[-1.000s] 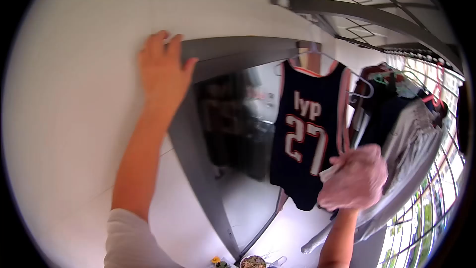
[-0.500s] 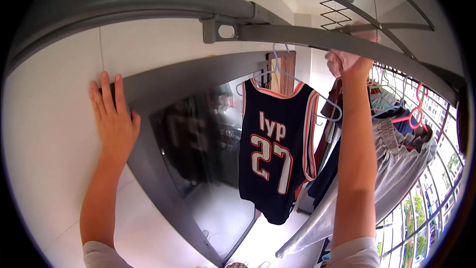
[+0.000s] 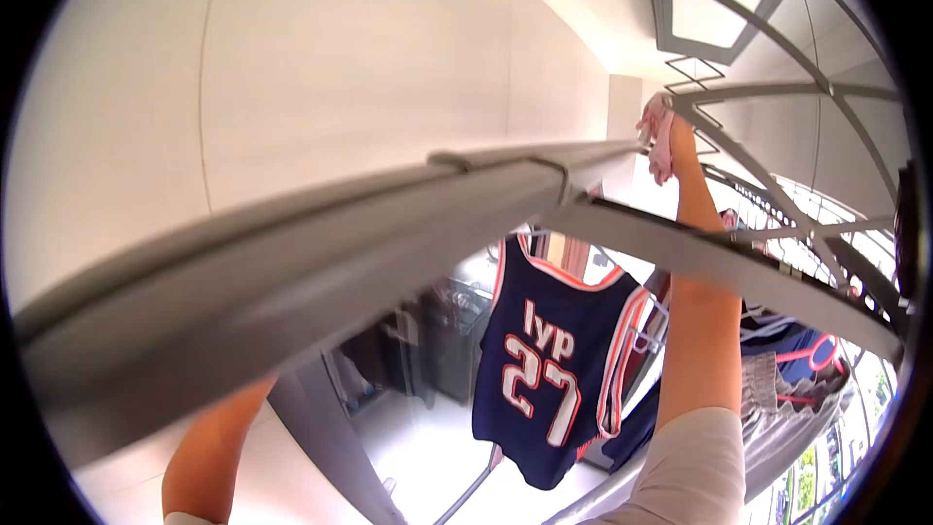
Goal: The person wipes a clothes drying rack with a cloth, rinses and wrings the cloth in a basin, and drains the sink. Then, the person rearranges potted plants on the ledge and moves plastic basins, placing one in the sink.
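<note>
Where the long grey rail (image 3: pixel 321 262) narrows toward its far end, the right hand (image 3: pixel 680 130) holds a pink cloth (image 3: pixel 662 157) on an outstretched arm. The grip looks closed, with fingers curled around bunched fabric and a loose fold hanging below; whether hand or cloth touches the rail, I cannot tell. By its look the cloth is thin, light and limp, so it should bend to any shape it is pressed against and is unlikely to break. Its weight should hardly matter; control would be the harder part, as a loose fold can slip or catch on the thin crossed arms (image 3: pixel 758 24) of the frame just beside it. The best hold is probably the gathered middle, flat against the palm, with the tail tucked in rather than pinched by a corner. How damp or slippery it is cannot be seen. At lower left the left forearm (image 3: pixel 216 452) runs up behind the rail's near end, which hides the left hand, so its grip and anything in it cannot be told. Below the rail hangs a dark jersey (image 3: pixel 544 360), with a grey garment (image 3: pixel 787 428) to its right.
</note>
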{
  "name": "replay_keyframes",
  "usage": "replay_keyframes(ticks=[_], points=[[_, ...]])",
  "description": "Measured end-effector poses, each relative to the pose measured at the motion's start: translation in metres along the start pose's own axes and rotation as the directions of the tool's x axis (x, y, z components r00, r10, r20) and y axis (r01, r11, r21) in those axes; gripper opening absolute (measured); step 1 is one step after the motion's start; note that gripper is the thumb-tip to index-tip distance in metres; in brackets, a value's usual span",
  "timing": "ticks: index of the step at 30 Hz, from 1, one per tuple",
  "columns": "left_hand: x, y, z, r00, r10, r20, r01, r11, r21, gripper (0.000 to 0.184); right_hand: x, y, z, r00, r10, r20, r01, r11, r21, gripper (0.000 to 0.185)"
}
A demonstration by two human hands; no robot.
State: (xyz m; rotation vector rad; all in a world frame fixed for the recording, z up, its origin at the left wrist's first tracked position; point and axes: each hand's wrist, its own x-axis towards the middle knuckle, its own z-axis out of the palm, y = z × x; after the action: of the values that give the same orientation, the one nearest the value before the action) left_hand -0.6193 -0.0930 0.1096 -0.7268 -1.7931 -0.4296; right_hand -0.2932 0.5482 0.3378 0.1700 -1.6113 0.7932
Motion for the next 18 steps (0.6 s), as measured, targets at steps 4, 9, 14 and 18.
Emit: replay_keyframes(ticks=[4,9,14,18], points=[[0.002,-0.018,0.010,0.917,0.396,-0.056,-0.384,0.912,0.146,0.053,-0.004,0.023,0.025,0.984,0.177,0.027,-0.176,0.983,-0.049,0.044],[0.035,-0.002,0.014,0.901,0.283,-0.329,-0.167,0.926,0.339,0.056,-0.017,0.008,0.053,0.971,0.237,-0.022,-0.208,0.799,-0.564,0.071],[0.030,0.012,0.022,0.926,0.242,-0.290,-0.163,0.949,0.270,0.059,-0.038,-0.042,0.074,0.893,0.308,0.329,-0.067,0.812,-0.580,0.072],[0.034,0.004,0.031,0.917,0.306,-0.255,-0.224,0.926,0.304,0.060,-0.058,-0.081,0.093,0.886,0.276,0.373,0.033,0.764,-0.645,0.056]])
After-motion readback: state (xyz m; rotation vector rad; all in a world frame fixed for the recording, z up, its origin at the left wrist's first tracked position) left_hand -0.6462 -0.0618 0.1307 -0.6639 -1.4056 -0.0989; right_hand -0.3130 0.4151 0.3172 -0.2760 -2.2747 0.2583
